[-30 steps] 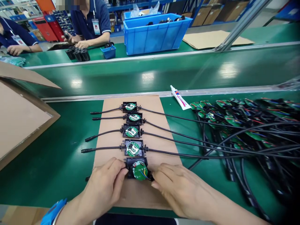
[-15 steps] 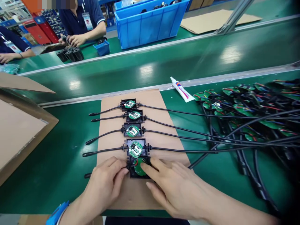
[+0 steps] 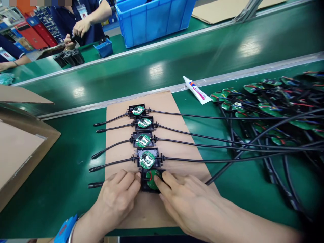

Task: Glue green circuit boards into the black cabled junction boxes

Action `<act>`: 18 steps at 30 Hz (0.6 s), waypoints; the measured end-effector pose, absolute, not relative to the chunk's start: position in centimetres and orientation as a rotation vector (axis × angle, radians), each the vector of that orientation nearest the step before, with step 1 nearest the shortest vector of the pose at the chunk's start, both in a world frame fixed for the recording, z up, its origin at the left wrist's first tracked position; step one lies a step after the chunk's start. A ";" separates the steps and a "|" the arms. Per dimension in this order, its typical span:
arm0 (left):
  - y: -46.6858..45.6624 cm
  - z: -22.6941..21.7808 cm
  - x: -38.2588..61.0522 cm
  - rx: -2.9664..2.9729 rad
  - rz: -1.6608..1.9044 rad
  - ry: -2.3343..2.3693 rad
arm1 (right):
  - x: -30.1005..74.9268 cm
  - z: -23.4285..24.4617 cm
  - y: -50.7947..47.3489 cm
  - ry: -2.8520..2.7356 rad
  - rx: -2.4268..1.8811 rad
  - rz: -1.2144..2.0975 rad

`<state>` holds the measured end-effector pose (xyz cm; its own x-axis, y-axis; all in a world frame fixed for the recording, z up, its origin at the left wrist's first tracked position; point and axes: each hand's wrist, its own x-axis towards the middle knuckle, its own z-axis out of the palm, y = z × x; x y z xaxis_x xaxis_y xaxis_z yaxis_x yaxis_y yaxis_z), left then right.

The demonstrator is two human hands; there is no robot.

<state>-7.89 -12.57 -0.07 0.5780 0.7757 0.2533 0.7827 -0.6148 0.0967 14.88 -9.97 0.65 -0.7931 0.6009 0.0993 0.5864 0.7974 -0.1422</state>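
Nearest me on the cardboard is a black plastic box [image 3: 145, 187] with a green circuit board [image 3: 152, 181] in it; a bit of red wire shows on the board. At the box's left end my left hand [image 3: 120, 194] is closed on a black cable [image 3: 95, 185], whose tip sticks out beyond my knuckles. My right hand [image 3: 183, 199] grips the box's right end, a fingertip on the board; its fingers hide that end. Just behind lies another open box with a green-and-white circuit board [image 3: 146, 159], cables leaving both sides.
Several similar boxed boards line the cardboard sheet [image 3: 141, 216]. Cables run right to a heap of wired boards [image 3: 270, 111]. A white tube [image 3: 197, 90] lies near the rail. At left stands a cardboard box [image 3: 20, 145]. Across the belt are a blue bin [image 3: 157, 23] and co-workers.
My left fingers have closed in against the box's left end, and the red wire stands more upright. The view has shifted slightly. A co-worker's hands have risen.
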 end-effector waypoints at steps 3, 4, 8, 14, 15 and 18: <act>-12.1 0.6 -7.0 -2.781 -0.179 -1.250 | 14.9 0.6 -10.0 -2.837 -0.954 0.194; -12.0 0.9 -6.6 -2.759 -0.095 -1.221 | 14.8 0.7 -10.0 -2.842 -0.952 0.207; -12.0 1.6 -5.8 -2.710 0.088 -1.176 | 14.5 1.0 -9.9 -2.866 -0.978 0.275; -12.3 1.8 -7.2 -2.828 -0.403 -1.390 | 15.8 2.5 -9.3 -2.733 -1.078 0.819; -12.3 1.5 -7.4 -2.893 -0.487 -1.313 | 16.2 2.8 -9.3 -2.698 -1.111 0.918; -12.2 0.4 -7.5 -3.089 -0.504 -0.996 | 17.1 3.4 -9.4 -2.631 -1.240 1.066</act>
<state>-7.52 -12.22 0.40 0.7703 0.5892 0.2440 0.5456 -0.8069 0.2263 17.15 -9.38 3.39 -0.6789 0.6944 -0.2384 0.6645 0.4432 -0.6017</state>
